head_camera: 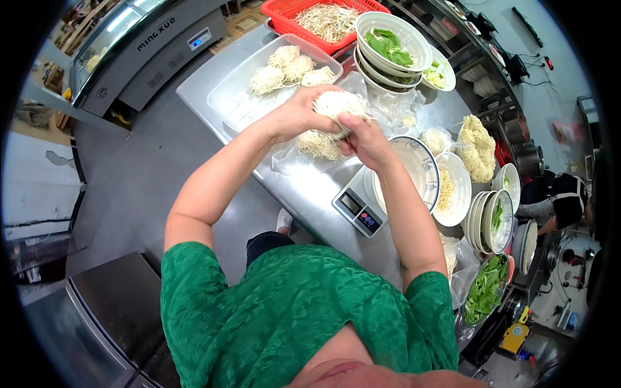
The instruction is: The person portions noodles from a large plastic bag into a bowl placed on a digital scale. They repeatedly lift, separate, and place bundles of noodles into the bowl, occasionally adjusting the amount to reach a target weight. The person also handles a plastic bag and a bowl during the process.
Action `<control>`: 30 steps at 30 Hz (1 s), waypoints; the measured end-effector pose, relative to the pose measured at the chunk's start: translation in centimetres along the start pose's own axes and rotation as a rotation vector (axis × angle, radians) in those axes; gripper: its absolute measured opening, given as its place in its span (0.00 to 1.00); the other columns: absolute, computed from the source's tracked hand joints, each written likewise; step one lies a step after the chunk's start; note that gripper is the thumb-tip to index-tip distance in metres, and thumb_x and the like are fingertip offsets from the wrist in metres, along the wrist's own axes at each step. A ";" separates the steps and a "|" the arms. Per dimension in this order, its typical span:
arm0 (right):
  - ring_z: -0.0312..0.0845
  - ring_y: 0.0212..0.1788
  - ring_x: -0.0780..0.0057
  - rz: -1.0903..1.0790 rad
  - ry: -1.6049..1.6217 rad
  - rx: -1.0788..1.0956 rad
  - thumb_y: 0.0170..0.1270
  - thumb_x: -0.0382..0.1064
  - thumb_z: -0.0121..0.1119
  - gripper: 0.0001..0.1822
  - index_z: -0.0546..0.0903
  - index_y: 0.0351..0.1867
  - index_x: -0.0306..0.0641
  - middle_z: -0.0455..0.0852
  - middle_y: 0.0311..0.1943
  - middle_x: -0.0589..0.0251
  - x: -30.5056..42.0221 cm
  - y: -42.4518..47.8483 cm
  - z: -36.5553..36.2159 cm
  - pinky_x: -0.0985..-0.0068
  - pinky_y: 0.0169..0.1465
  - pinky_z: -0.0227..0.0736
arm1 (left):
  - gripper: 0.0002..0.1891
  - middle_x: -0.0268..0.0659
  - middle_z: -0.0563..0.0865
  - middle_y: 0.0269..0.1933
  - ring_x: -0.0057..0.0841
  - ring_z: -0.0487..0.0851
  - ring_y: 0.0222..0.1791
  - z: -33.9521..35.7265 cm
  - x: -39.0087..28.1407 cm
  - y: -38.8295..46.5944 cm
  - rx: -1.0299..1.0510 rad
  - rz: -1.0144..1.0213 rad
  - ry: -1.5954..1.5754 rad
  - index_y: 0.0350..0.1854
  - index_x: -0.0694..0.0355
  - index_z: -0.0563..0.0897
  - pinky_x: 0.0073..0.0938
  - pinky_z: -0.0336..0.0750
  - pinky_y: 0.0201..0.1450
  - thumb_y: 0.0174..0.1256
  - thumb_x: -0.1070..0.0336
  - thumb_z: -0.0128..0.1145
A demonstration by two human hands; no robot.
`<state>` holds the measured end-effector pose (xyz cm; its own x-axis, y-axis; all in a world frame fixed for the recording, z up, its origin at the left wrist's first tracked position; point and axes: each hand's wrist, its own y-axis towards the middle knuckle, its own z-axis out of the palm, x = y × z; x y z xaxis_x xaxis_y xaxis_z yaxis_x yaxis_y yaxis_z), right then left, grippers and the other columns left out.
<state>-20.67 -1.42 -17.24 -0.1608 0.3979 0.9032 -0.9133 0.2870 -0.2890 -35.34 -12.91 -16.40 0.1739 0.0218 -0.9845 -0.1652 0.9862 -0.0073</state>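
Note:
Both my hands grip one bundle of pale fresh noodles (pixel 341 104), raised over the steel table. My left hand (pixel 304 110) wraps it from the left, while my right hand (pixel 367 140) holds its lower right side. Below them more noodles (pixel 318 145) rest on a clear plastic bag. Beside my right forearm stands a digital kitchen scale (pixel 359 206), with a white blue-rimmed bowl (pixel 412 165) on it, partly hidden by that forearm. Beyond my left hand, a translucent plastic tub (pixel 228 104) contains several noodle bundles (pixel 286 68).
A red plastic basket (pixel 276 17) of bean sprouts stands at the far end. Stacked bowls (pixel 361 29) with leafy greens are near it. On the right are a noodle bowl (pixel 458 206), a large noodle mass (pixel 478 150) and more bowls (pixel 502 237). Another person (pixel 565 199) stands beyond.

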 end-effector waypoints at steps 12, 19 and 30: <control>0.79 0.36 0.72 0.064 0.338 -0.049 0.52 0.27 0.55 0.11 0.77 0.40 0.32 0.81 0.33 0.61 -2.4 9.8 2.4 0.71 0.44 0.73 | 0.37 0.35 0.77 0.54 0.26 0.76 0.54 -10.1 3.7 0.5 -0.102 -0.053 0.014 0.62 0.64 0.67 0.24 0.71 0.58 0.47 0.70 0.69; 0.77 0.42 0.70 0.138 0.561 -0.089 0.47 0.29 0.50 0.16 0.77 0.42 0.37 0.81 0.39 0.63 -3.2 12.6 4.0 0.66 0.46 0.72 | 0.36 0.37 0.78 0.52 0.24 0.77 0.51 -10.8 5.6 1.1 -0.222 0.124 0.629 0.59 0.65 0.70 0.27 0.74 0.52 0.42 0.76 0.68; 0.82 0.41 0.57 0.054 -0.450 -0.130 0.62 0.39 0.53 0.25 0.66 0.57 0.25 0.82 0.41 0.49 -5.1 14.1 5.7 0.63 0.43 0.78 | 0.36 0.45 0.79 0.50 0.25 0.78 0.51 -15.2 7.1 1.2 -0.306 -0.390 -0.282 0.63 0.71 0.64 0.26 0.72 0.54 0.47 0.75 0.65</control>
<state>-34.91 -4.37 -24.10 -0.3793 0.0060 0.9252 -0.8492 0.3947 -0.3507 -49.09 -14.08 -26.02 0.5239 -0.2503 -0.8142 -0.3029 0.8386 -0.4527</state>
